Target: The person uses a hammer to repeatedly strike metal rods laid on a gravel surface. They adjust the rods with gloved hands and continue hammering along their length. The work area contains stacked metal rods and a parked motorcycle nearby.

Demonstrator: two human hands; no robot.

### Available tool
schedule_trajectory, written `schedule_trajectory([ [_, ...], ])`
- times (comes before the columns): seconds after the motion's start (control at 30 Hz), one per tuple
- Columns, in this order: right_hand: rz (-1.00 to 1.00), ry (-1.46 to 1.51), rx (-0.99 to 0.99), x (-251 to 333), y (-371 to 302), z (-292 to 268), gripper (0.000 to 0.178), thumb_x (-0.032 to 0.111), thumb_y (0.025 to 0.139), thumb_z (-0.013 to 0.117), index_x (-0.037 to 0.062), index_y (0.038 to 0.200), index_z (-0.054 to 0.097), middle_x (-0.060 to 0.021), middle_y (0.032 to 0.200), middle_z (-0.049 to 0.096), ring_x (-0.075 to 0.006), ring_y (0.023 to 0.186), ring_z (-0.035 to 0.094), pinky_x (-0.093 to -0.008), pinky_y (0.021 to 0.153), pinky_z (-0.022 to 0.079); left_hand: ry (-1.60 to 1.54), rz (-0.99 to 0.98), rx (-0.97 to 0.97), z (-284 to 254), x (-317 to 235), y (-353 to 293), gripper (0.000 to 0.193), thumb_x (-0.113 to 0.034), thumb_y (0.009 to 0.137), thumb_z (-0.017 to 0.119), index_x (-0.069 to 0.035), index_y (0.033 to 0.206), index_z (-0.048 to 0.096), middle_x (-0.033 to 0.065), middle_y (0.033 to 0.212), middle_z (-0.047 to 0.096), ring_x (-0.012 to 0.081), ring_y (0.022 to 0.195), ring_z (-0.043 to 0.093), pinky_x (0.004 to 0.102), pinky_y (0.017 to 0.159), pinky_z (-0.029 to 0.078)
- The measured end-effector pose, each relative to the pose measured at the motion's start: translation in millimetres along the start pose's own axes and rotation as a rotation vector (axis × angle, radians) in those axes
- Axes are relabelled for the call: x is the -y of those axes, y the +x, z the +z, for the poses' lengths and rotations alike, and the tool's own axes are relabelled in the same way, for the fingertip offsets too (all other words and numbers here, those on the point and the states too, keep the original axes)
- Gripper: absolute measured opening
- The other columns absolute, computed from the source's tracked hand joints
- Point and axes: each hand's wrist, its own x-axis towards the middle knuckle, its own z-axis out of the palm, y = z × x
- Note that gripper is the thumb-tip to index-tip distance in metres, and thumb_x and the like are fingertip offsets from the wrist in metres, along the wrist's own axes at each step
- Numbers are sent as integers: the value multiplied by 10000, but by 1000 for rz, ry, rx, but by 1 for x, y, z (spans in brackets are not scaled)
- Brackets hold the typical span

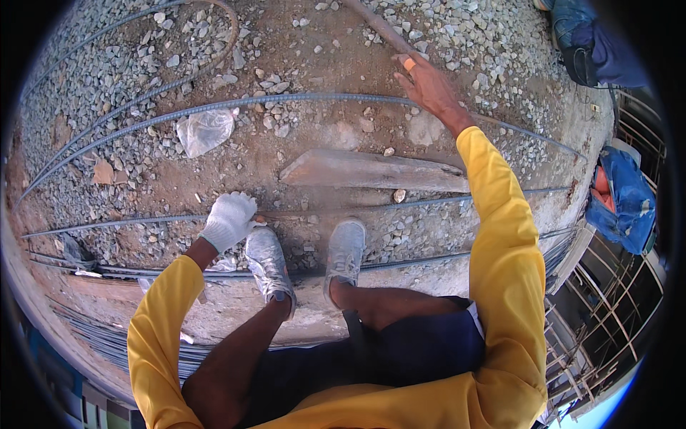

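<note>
My left hand, in a white knitted glove, is closed in a fist beside my left shoe. A ribbed steel bar runs up to the glove on one side and comes out on the other; what the fingers hold is hidden. Reaching far forward and to the right, my bare right hand has an orange band on one finger. Its fingers close around the near end of a brown pole, which leaves the picture at the top. Below that hand a long ribbed bar crosses the ground.
A worn wooden plank lies between the bars. Clear plastic rests on the gravel. My shoes stand by more steel bars. On the right are a blue bag, a person's dark clothing and lattice-like framing.
</note>
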Motion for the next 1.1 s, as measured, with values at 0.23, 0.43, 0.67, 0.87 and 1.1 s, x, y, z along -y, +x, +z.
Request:
schedule_trajectory([
  [0.23,-210,94,403,76,-139,30,602,342,916,805,91,1428,611,-143,1337,588,-369,1334,563,-513,1082,498,0,80,-26,-5,0,2,414,-446,972,684,-34,963,726,199,949,726,408,922,738,532,783,594],
  [0.43,60,81,162,92,-216,61,953,361,829,877,131,1632,417,-118,1527,526,-357,1457,448,-580,1157,431,-19,111,-82,-1,-9,5,394,-426,987,669,-35,947,697,228,936,707,453,873,720,561,761,575],
  [0.67,55,61,276,96,-207,69,972,230,819,886,203,1655,391,-84,1545,536,-330,1472,444,-618,1155,440,-161,67,-229,16,-9,-14,352,-385,982,689,-38,931,662,229,915,684,475,886,691,561,773,549],
  [0.87,1,139,272,91,-204,57,872,221,839,871,164,1610,467,-96,1491,583,-322,1474,453,-598,1149,450,-411,-62,-474,9,-18,-22,412,-418,943,767,-27,868,660,222,854,670,462,862,687,537,749,536],
  [1.1,170,388,37,54,-87,2,570,315,959,781,102,1465,628,-206,1399,666,-429,1307,623,-489,1111,493,-365,-89,-585,-5,-10,-7,515,-505,892,802,-30,786,635,209,792,667,451,802,683,528,697,528],
])
